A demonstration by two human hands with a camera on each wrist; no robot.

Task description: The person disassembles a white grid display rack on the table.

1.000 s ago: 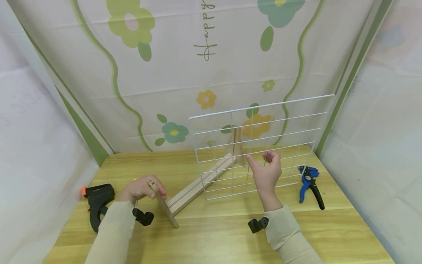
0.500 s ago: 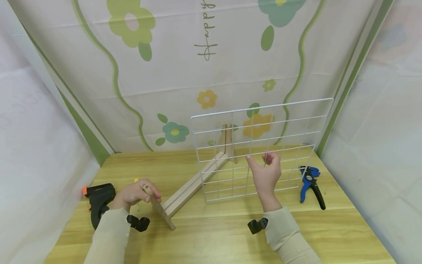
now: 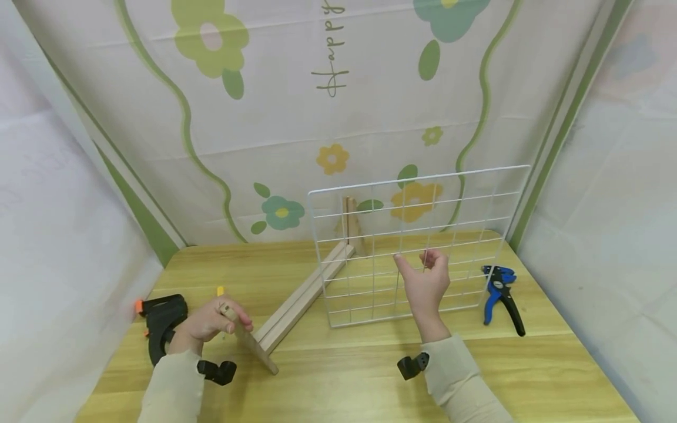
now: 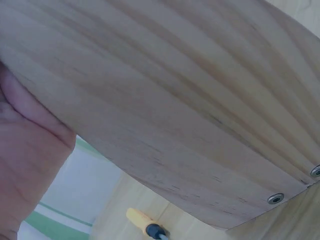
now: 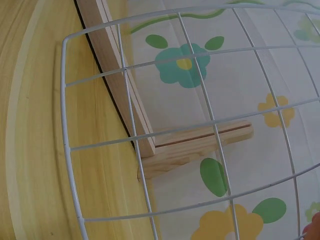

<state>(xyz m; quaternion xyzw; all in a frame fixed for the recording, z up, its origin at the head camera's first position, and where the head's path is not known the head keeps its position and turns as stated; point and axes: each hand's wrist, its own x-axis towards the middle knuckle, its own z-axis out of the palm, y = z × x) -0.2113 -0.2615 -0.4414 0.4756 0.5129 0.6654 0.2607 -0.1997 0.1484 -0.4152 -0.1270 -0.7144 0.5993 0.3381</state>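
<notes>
My left hand grips the upper end of an upright wooden end board at the near end of a wooden stand. The stand's grooved base runs diagonally back to a second, slotted upright. In the left wrist view the end board fills most of the picture, with two bolt heads low on it. My right hand holds a white wire grid panel by its middle wires, tilted upright in front of the stand's far end. Through the mesh, the right wrist view shows the far upright.
A black clamp with orange tips lies left of my left hand. Just behind that hand is a yellow-handled screwdriver. Blue and black pliers lie at the right. Fabric walls enclose the table's back and sides.
My left hand has drawn the wooden stand leftward and slightly nearer, its far upright shifting left behind the grid. My right hand and the wire grid have lowered slightly.
</notes>
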